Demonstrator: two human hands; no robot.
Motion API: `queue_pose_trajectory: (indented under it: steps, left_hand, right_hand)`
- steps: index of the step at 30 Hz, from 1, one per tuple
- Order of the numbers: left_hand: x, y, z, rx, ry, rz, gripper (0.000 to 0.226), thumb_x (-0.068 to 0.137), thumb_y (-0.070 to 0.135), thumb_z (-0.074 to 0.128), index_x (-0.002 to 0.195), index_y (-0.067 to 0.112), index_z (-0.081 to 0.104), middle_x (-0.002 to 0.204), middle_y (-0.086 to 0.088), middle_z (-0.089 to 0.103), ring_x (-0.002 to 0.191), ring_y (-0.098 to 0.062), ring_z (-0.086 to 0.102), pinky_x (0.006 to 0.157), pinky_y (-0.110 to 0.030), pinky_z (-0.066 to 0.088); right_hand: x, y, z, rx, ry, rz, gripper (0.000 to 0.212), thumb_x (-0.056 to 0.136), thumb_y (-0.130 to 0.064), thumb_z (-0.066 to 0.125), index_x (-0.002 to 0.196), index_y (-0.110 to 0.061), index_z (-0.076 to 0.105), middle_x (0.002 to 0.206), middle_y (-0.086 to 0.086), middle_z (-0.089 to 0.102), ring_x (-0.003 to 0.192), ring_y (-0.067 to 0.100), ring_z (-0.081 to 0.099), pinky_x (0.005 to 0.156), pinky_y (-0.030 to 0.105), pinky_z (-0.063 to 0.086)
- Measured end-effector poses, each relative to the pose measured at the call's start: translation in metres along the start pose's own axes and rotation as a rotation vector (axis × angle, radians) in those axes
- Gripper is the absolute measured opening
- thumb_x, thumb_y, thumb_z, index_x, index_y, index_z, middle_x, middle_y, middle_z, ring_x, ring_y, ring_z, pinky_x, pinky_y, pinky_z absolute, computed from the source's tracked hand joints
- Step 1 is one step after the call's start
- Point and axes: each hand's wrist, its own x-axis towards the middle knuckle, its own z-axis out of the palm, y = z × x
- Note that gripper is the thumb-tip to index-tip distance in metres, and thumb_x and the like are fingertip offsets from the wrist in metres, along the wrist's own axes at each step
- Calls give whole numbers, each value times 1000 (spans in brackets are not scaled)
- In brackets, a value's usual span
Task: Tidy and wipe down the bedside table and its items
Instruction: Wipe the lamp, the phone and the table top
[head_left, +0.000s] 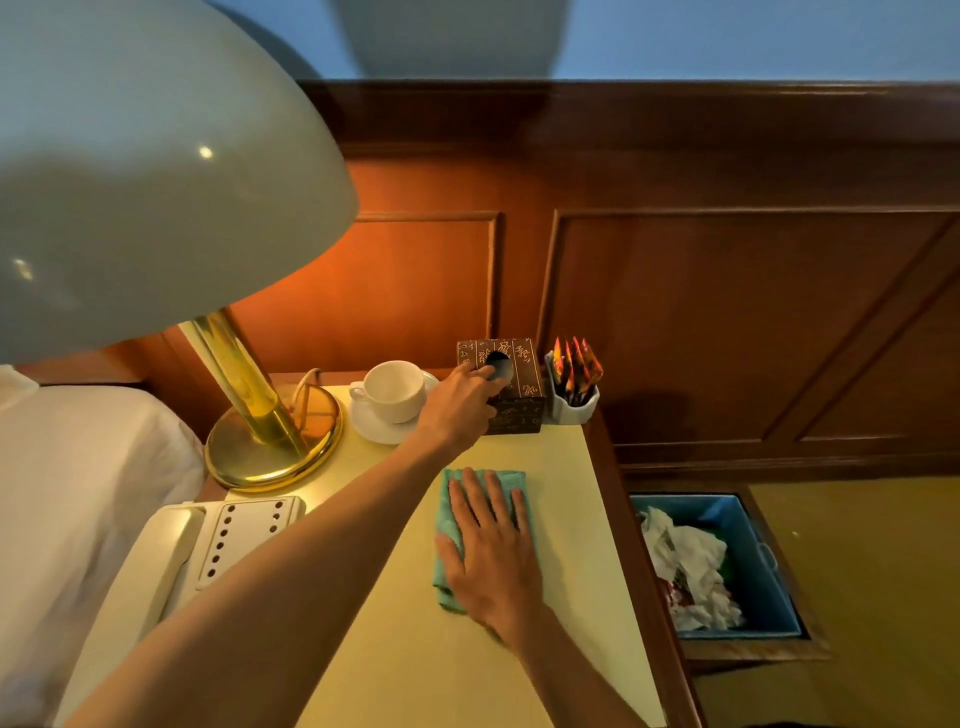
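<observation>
The right hand (491, 545) lies flat, fingers straight and slightly spread, pressing a folded teal cloth (480, 525) onto the yellow top of the bedside table (571, 545) near its middle. Bare tabletop runs from the cloth toward 6 o'clock and out to the table's right edge at 3 o'clock. Beyond that edge, on the floor, a blue bin (748, 566) holds crumpled white tissues. At 9 o'clock from the cloth a cream telephone (208, 551) sits at the table's left edge, beside the white bed (78, 493). Farther back, at 10 o'clock, stands a brass lamp (260, 410). At 12 o'clock the left hand (460, 402) grips a dark patterned tissue box (519, 384), fingers curled over its top at the round opening. Just left of the box an empty white cup (395, 389) rests on a saucer (374, 428); just right, a white holder (571, 405) carries upright red and orange sachets (576, 364) at the back right corner, against the wood wall panel (727, 322).
</observation>
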Motion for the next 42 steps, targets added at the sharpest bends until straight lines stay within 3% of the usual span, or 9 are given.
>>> queue_pose_trajectory:
  steps: [3,7,11,18,21,24,29,33,42]
  left_hand:
    - [-27,7,-11,-137,143,3,64,89,30,66,147,24,38,151,-1,41,139,-24,37,108,-42,38]
    - [-114,-17,-28,-170,231,-106,38,89,34,67,124,20,65,132,0,61,122,-18,57,98,-36,46]
    - [-190,-65,-26,-156,277,-263,27,88,22,69,113,15,71,126,-7,65,113,-25,63,91,-42,54]
    - [-225,-78,8,-148,203,-378,41,95,8,53,135,12,55,148,-10,45,142,-26,32,114,-41,29]
    - [-231,-79,14,-112,218,-341,45,93,2,50,138,10,52,152,-9,40,146,-25,23,118,-41,20]
    - [-231,-75,14,-123,235,-351,48,94,1,49,141,12,48,154,-7,36,148,-24,20,119,-39,15]
    - [-233,-74,17,-134,247,-365,48,93,0,50,139,13,50,154,-6,36,148,-24,19,119,-40,13]
    - [-235,-71,11,-194,247,-346,50,92,-3,50,138,14,51,153,-7,37,147,-24,21,119,-41,17]
    - [-280,-68,-17,-219,520,-418,43,88,3,61,131,5,57,140,-13,53,129,-27,50,110,-33,36]
  right_hand:
    - [5,49,-14,-32,-24,-72,63,95,-50,28,153,-26,23,161,-6,17,149,21,16,118,48,10]
    - [7,95,-31,-80,56,346,67,95,-51,10,155,-21,17,162,2,13,150,24,8,120,51,9]
    - [4,22,-21,-40,100,625,70,93,-46,19,154,-10,17,161,13,15,149,34,8,118,56,5]
    - [-17,-116,11,-29,-210,-173,64,96,-46,17,155,-24,4,164,0,3,150,23,-9,120,49,-6]
    - [-62,-85,-1,-38,-220,-339,65,91,-46,30,152,-27,24,160,-3,24,149,20,12,119,49,13]
    - [-119,-7,-24,-81,-205,-362,65,94,-48,36,154,-30,17,162,-7,15,150,16,9,117,43,10]
    - [-123,94,-56,-189,-117,148,66,96,-56,-1,154,-27,-1,163,-6,-5,149,13,-11,121,43,0]
    - [-45,37,-34,-162,-5,606,67,99,-48,15,155,-14,5,163,9,3,149,30,0,118,55,6]
    - [-3,-132,12,-50,-250,-153,65,99,-44,26,155,-24,0,163,-2,-5,149,22,-12,120,50,-5]
